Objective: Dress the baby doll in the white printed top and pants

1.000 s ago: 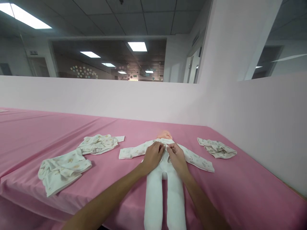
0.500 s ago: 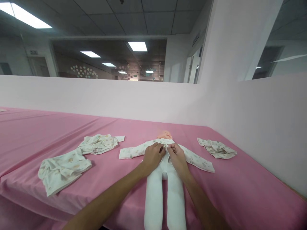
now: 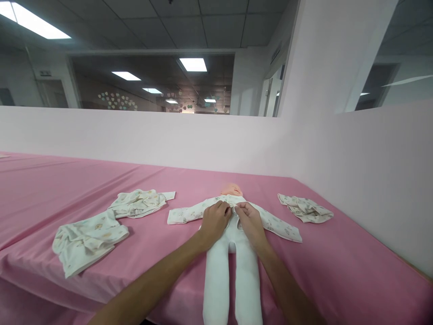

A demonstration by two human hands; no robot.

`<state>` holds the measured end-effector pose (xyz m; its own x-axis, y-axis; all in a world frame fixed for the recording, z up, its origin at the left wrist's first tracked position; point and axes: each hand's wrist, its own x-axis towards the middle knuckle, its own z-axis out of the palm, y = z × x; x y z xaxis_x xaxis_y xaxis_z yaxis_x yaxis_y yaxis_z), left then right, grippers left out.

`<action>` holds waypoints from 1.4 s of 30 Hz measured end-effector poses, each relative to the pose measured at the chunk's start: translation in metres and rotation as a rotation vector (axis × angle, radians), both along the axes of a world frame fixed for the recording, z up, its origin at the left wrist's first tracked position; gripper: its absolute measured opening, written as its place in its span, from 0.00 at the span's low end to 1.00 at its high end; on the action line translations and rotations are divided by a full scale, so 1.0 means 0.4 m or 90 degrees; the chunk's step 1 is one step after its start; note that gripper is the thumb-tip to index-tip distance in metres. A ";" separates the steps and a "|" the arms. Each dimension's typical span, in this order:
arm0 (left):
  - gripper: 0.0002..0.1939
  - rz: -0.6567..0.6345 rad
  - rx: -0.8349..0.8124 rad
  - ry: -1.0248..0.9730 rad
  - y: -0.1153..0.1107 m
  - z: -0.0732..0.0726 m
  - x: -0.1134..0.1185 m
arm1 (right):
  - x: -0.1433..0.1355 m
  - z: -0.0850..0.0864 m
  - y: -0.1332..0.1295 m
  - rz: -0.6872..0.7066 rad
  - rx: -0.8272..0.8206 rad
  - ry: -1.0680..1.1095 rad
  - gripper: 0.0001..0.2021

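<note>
A baby doll (image 3: 215, 282) with a white cloth body lies on its back, its legs toward me and its pinkish head (image 3: 232, 189) at the far end. It wears a white printed baby shirt (image 3: 279, 228) whose sleeves spread out to both sides. Over the chest, my left hand (image 3: 216, 221) has its fingers curled and pinched on the shirt front. Close beside it, my right hand (image 3: 249, 222) pinches the shirt's other side between thumb and fingers. The fingertips nearly meet at the middle. Whatever small fastening lies between them is hidden.
A pink cloth (image 3: 152, 262) covers the table. Crumpled printed baby clothes (image 3: 93, 237) lie to the left, and another bunched printed garment (image 3: 306, 209) lies to the right. Behind runs a low white wall (image 3: 142, 137) with windows above; another wall (image 3: 385, 180) stands at the right.
Almost nothing differs. Both hands stay at the shirt front with only tiny finger movement, and the whole view has shifted very slightly.
</note>
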<state>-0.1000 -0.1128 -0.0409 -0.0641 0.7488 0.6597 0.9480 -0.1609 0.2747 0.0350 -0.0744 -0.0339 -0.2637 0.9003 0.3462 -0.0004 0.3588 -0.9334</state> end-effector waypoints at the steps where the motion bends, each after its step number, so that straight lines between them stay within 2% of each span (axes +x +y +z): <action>1: 0.12 0.001 -0.001 0.002 0.000 0.000 0.000 | 0.000 -0.001 -0.001 0.002 0.004 -0.011 0.14; 7: 0.13 -0.018 -0.002 0.001 0.004 -0.003 -0.007 | 0.001 -0.004 -0.010 0.017 0.053 -0.055 0.13; 13: 0.13 -0.030 -0.018 -0.035 -0.001 0.005 -0.008 | -0.003 0.000 -0.012 -0.018 0.099 -0.118 0.14; 16: 0.13 -0.071 -0.026 -0.094 -0.001 0.013 -0.014 | -0.005 -0.001 -0.011 -0.040 0.146 -0.134 0.13; 21: 0.12 -0.199 -0.090 -0.240 -0.008 0.035 -0.032 | -0.007 -0.002 -0.017 -0.070 0.236 -0.179 0.13; 26: 0.14 -0.249 -0.140 -0.385 -0.005 0.042 -0.044 | -0.011 0.003 -0.030 -0.066 0.283 -0.224 0.13; 30: 0.14 -0.247 -0.144 -0.428 0.000 0.039 -0.042 | -0.014 0.005 -0.035 -0.077 0.244 -0.227 0.11; 33: 0.14 -0.245 -0.129 -0.436 -0.002 0.040 -0.037 | -0.015 0.003 -0.033 -0.088 0.192 -0.192 0.15; 38: 0.16 -0.296 -0.150 -0.500 -0.004 0.041 -0.037 | -0.014 -0.001 -0.029 -0.094 0.215 -0.193 0.11; 42: 0.16 -0.294 -0.184 -0.540 0.002 0.041 -0.044 | -0.015 -0.002 -0.027 -0.088 0.237 -0.179 0.09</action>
<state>-0.1174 -0.1118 -0.0246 -0.0919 0.9429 0.3200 0.2833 -0.2833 0.9162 0.0290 -0.0850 -0.0346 -0.2795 0.7619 0.5844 0.3042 0.6475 -0.6987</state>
